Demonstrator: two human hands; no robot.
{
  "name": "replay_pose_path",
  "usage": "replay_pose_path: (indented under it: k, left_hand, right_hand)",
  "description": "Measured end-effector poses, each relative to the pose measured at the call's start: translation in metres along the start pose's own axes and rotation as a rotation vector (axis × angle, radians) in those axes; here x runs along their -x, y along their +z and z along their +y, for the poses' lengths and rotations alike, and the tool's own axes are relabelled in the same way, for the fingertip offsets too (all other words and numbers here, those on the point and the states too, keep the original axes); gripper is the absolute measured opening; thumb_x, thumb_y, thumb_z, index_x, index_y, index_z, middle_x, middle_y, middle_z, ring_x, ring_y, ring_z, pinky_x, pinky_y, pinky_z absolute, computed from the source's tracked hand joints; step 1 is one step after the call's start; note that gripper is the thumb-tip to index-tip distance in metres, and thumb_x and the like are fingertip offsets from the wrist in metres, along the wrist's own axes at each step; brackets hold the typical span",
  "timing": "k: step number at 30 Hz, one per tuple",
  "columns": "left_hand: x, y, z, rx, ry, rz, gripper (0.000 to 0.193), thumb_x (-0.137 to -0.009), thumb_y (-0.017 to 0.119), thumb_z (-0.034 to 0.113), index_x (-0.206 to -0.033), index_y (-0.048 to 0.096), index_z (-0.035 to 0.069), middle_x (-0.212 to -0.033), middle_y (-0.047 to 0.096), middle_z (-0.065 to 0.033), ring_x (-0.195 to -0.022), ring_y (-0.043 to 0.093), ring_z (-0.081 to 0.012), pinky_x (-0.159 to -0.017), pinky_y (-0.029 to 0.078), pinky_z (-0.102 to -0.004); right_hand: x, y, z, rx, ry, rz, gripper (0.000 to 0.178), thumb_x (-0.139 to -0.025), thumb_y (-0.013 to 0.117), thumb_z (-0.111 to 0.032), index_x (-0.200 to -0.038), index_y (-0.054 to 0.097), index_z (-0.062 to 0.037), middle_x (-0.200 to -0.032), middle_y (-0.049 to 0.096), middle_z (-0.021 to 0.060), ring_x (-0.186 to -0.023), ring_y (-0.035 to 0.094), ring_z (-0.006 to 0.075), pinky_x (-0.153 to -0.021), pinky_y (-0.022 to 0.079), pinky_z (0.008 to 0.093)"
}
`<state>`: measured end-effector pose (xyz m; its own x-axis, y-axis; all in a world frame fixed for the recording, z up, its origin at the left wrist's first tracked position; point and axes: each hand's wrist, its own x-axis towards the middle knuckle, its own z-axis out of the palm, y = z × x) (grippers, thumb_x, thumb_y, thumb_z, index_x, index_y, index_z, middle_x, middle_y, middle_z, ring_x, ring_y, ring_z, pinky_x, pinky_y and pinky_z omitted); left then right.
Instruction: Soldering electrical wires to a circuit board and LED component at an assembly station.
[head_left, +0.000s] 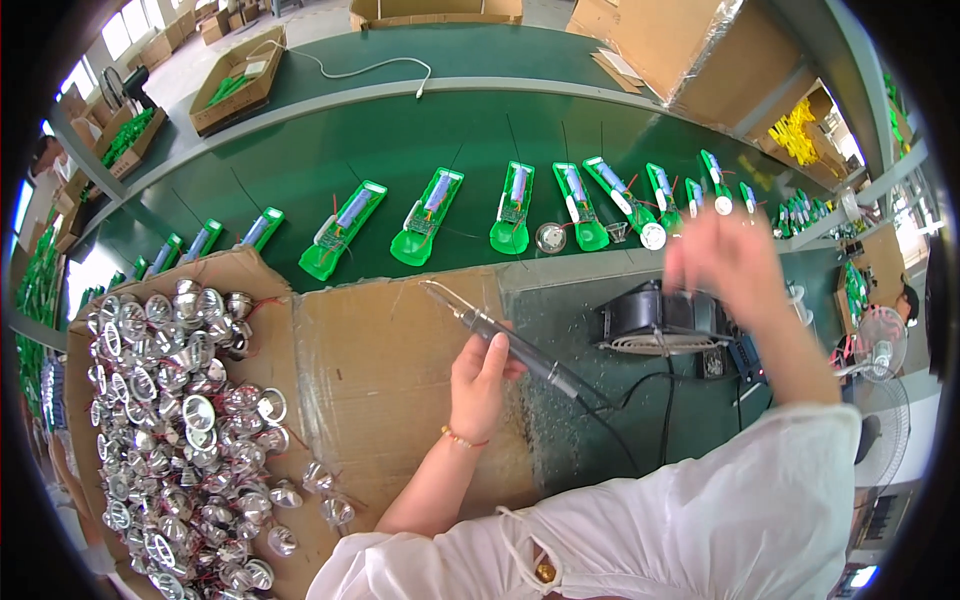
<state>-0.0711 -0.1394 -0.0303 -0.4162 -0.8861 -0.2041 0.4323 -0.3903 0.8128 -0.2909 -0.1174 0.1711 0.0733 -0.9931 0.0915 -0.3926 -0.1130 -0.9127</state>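
My left hand [477,388] is closed around the dark handle of a soldering iron [535,361]. Its bent metal tip points up and left, over a sheet of cardboard [370,350]. My right hand [728,258] is smeared by motion above the right part of the bench, so its fingers and anything in them cannot be made out. Close to it are green plastic housings [660,195] with blue batteries and wires. Further left along the row lie more such housings [428,215]. A round silver reflector [550,238] sits between two of them.
At the left a cardboard box [270,268] holds many silver reflector cups [200,412]; several have spilled onto its flap. A black fan [660,322] stands under my right hand, with cables [668,420] beside it. A large carton [690,50] stands at the back right.
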Motion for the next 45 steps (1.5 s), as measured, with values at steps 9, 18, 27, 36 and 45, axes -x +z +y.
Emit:
replay_pose_path:
  k: [9, 18, 27, 36, 45]
  left_hand:
    - [0.025, 0.043, 0.011, -0.001, 0.037, -0.217, 0.032, -0.094, 0.046, 0.026, -0.115, 0.050, 0.003, -0.080, 0.058, 0.0000, -0.071, 0.056, -0.0076, -0.066, 0.046, -0.0224]
    - [0.049, 0.030, 0.074, -0.937, -0.160, -0.375, 0.032, -0.088, 0.052, 0.035, -0.089, 0.063, 0.005, -0.078, 0.061, -0.0069, -0.071, 0.060, -0.0217, -0.061, 0.048, -0.0329]
    - [-0.115, -0.038, 0.107, -1.960, 0.535, -0.172, 0.055, -0.074, 0.064, 0.025, -0.125, 0.043, 0.030, -0.141, 0.019, -0.0133, -0.126, 0.025, -0.0379, -0.095, 0.034, -0.0496]
    - [-0.189, 0.011, 0.043, -1.659, 0.442, -0.108, 0.020, -0.078, 0.050, 0.026, -0.086, 0.064, 0.014, -0.134, 0.032, -0.0142, -0.104, 0.046, -0.0390, -0.090, 0.040, -0.0431]
    - [-0.104, -0.004, 0.053, -1.689, 0.405, 0.074, 0.021, -0.079, 0.051, 0.026, -0.090, 0.064, 0.012, -0.135, 0.029, -0.0152, -0.105, 0.043, -0.0395, -0.086, 0.042, -0.0453]
  right_hand:
    - [0.115, 0.171, 0.105, -0.491, 0.201, 0.187, 0.069, -0.079, 0.065, -0.016, -0.135, 0.025, -0.0065, -0.119, 0.043, 0.0059, -0.092, 0.051, 0.0132, -0.083, 0.044, 0.0281]
    - [0.097, 0.168, 0.088, -0.110, -0.142, 0.583, 0.029, -0.089, 0.051, -0.019, -0.106, 0.057, 0.0032, -0.086, 0.064, 0.0144, -0.071, 0.062, 0.0193, -0.066, 0.049, 0.0269]
    - [0.157, 0.174, 0.099, -0.220, 0.142, 0.501, 0.021, -0.075, 0.069, -0.001, -0.092, 0.058, 0.0006, -0.074, 0.060, 0.0032, -0.060, 0.053, 0.0069, -0.052, 0.041, 0.0204]
    - [0.162, 0.176, 0.148, -0.168, -0.046, 0.646, 0.025, -0.073, 0.068, 0.000, -0.093, 0.052, -0.0009, -0.073, 0.056, 0.0074, -0.056, 0.051, 0.0079, -0.048, 0.039, 0.0210]
    - [0.162, 0.168, 0.134, -0.255, 0.130, 0.567, 0.021, -0.076, 0.068, -0.006, -0.091, 0.055, -0.0003, -0.071, 0.059, 0.0059, -0.059, 0.053, 0.0069, -0.053, 0.043, 0.0216]
